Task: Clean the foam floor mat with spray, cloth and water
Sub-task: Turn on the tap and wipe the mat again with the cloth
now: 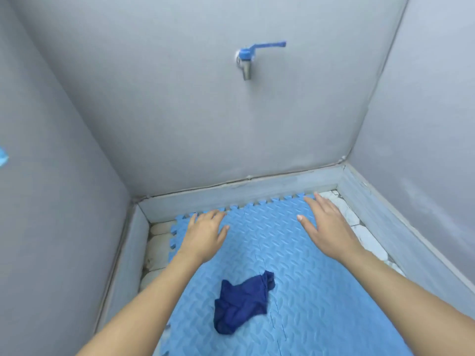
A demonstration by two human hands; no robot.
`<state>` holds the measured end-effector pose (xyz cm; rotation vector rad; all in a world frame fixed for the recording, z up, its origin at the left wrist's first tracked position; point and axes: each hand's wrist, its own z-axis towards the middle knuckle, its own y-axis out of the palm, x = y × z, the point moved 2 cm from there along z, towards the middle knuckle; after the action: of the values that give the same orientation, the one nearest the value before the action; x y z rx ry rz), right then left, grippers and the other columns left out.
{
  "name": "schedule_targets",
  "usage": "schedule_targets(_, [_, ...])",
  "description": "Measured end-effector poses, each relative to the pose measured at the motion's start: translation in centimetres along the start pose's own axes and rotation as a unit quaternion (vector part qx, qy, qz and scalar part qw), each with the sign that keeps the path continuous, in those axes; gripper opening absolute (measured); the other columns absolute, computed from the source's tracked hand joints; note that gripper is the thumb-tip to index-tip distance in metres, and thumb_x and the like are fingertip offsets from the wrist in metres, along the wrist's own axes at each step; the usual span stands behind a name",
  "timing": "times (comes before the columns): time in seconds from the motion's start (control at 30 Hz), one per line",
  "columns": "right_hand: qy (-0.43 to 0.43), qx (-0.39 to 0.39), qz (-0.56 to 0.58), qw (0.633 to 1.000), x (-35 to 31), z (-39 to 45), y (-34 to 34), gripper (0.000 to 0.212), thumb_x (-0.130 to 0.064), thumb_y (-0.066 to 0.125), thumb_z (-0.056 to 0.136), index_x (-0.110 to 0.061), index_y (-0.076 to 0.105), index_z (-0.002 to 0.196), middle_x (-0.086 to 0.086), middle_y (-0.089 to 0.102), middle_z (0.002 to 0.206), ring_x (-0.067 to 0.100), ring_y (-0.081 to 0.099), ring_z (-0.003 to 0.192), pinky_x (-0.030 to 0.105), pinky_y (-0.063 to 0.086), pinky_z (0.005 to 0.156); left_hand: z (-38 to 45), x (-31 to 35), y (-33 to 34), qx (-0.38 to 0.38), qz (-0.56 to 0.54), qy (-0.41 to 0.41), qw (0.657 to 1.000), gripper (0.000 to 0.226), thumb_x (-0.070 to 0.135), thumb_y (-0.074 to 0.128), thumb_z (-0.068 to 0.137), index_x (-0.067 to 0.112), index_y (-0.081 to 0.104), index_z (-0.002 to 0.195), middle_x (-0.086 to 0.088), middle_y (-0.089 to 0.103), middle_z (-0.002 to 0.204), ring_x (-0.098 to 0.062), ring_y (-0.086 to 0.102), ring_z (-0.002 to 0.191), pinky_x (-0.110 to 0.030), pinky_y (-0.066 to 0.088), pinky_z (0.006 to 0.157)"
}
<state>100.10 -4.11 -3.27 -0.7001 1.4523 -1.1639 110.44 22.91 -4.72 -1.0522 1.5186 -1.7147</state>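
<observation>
A light blue foam floor mat with interlocking toothed edges lies flat on the floor of a grey-walled corner. A crumpled dark blue cloth rests on the mat between my forearms, touched by neither hand. My left hand is spread flat over the mat near its far left corner, fingers apart, holding nothing. My right hand is spread the same way near the mat's far right edge, fingertips reaching the toothed border. No spray bottle is in view.
A tap with a blue lever handle sticks out of the far wall above the mat. A low grey kerb rims the floor. Pale stone flooring shows right and left of the mat. Walls close in on three sides.
</observation>
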Motion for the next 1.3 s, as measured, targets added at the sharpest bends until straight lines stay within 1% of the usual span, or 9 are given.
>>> schedule_targets(0.07, [-0.033, 0.014, -0.002, 0.999, -3.2, 2.8, -2.1, 0.059, -0.048, 0.039, 0.099, -0.023, 0.028, 0.151, 0.004, 0.016, 0.163, 0.022, 0.01, 0.151, 0.039, 0.013, 0.122, 1.5, -0.7, -3.4, 0.032, -0.006, 0.013, 0.999, 0.037, 0.036, 0.041, 0.099, 0.021, 0.054, 0.13, -0.003, 0.059, 0.127, -0.025, 0.05, 0.121, -0.037, 0.037, 0.099])
schedule_targets(0.13, [-0.072, 0.041, -0.008, 0.997, -5.7, 5.8, -4.6, 0.06, -0.048, 0.041, 0.099, -0.022, 0.03, 0.151, 0.005, 0.018, 0.162, 0.023, 0.012, 0.15, 0.04, 0.013, 0.122, 2.8, -1.5, -5.8, 0.055, 0.002, 0.012, 0.998, 0.034, 0.032, 0.041, 0.098, 0.02, 0.058, 0.126, -0.003, 0.063, 0.12, -0.026, 0.053, 0.117, -0.037, 0.043, 0.093])
schedule_targets(0.37, [-0.165, 0.209, 0.017, 0.964, -14.6, 16.5, -17.4, 0.061, -0.04, 0.046, 0.099, -0.009, 0.031, 0.15, 0.011, 0.027, 0.159, 0.026, 0.017, 0.149, 0.038, 0.016, 0.121, 6.5, -1.7, -12.1, 0.14, 0.034, -0.004, 0.99, 0.036, 0.027, 0.041, 0.098, 0.019, 0.052, 0.131, -0.004, 0.061, 0.121, -0.027, 0.055, 0.112, -0.037, 0.044, 0.091])
schedule_targets(0.47, [-0.165, 0.162, -0.039, 0.972, -16.7, 20.9, -20.2, 0.065, -0.043, 0.043, 0.099, -0.007, 0.026, 0.151, 0.011, 0.026, 0.159, 0.027, 0.015, 0.149, 0.041, 0.012, 0.122, 7.6, -1.2, -14.2, 0.145, 0.041, -0.008, 0.989, 0.038, 0.026, 0.04, 0.098, 0.019, 0.05, 0.134, -0.004, 0.059, 0.126, -0.027, 0.053, 0.115, -0.038, 0.042, 0.093])
schedule_targets(0.53, [-0.145, 0.117, -0.095, 0.978, -16.8, 22.9, -20.3, 0.064, -0.049, 0.039, 0.099, -0.006, 0.033, 0.146, 0.013, 0.036, 0.153, 0.03, 0.023, 0.146, 0.046, 0.012, 0.12, 8.1, -0.8, -15.3, 0.149, 0.042, -0.006, 0.988, 0.04, 0.025, 0.04, 0.098, 0.019, 0.048, 0.137, -0.004, 0.057, 0.129, -0.026, 0.052, 0.117, -0.037, 0.041, 0.094])
schedule_targets(0.6, [-0.137, 0.141, -0.119, 0.973, -16.9, 23.9, -19.5, 0.059, -0.053, 0.036, 0.099, -0.005, 0.045, 0.133, 0.017, 0.049, 0.138, 0.034, 0.039, 0.132, 0.047, 0.021, 0.114, 8.1, -0.8, -16.0, 0.15, 0.046, -0.001, 0.988, 0.041, 0.025, 0.039, 0.098, 0.02, 0.045, 0.139, -0.004, 0.055, 0.131, -0.026, 0.051, 0.118, -0.038, 0.041, 0.095])
schedule_targets(0.7, [-0.135, 0.189, -0.112, 0.966, -17.0, 24.0, -19.0, 0.058, -0.054, 0.034, 0.099, -0.003, 0.049, 0.121, 0.02, 0.052, 0.128, 0.036, 0.043, 0.12, 0.045, 0.033, 0.101, 7.9, -1.3, -15.9, 0.129, 0.062, 0.005, 0.99, 0.043, 0.026, 0.039, 0.099, 0.022, 0.041, 0.141, -0.003, 0.054, 0.131, -0.026, 0.052, 0.117, -0.038, 0.04, 0.095])
schedule_targets(1.1, [-0.106, 0.186, -0.118, 0.969, -17.6, 24.0, -19.0, 0.06, -0.056, 0.035, 0.098, -0.002, 0.046, 0.122, 0.018, 0.053, 0.124, 0.033, 0.039, 0.122, 0.038, 0.039, 0.083, 7.6, -2.6, -13.4, 0.113, 0.06, -0.026, 0.991, 0.043, 0.025, 0.04, 0.098, 0.021, 0.041, 0.141, -0.004, 0.054, 0.132, -0.026, 0.053, 0.117, -0.039, 0.039, 0.097])
schedule_targets(1.3, [-0.097, 0.192, -0.111, 0.97, -17.9, 23.8, -19.0, 0.06, -0.056, 0.036, 0.098, -0.003, 0.046, 0.123, 0.018, 0.053, 0.126, 0.033, 0.039, 0.123, 0.042, 0.042, 0.087, 7.0, -2.8, -13.5, 0.123, 0.065, -0.027, 0.99, 0.042, 0.025, 0.04, 0.098, 0.021, 0.042, 0.141, -0.004, 0.055, 0.13, -0.025, 0.054, 0.115, -0.038, 0.038, 0.096])
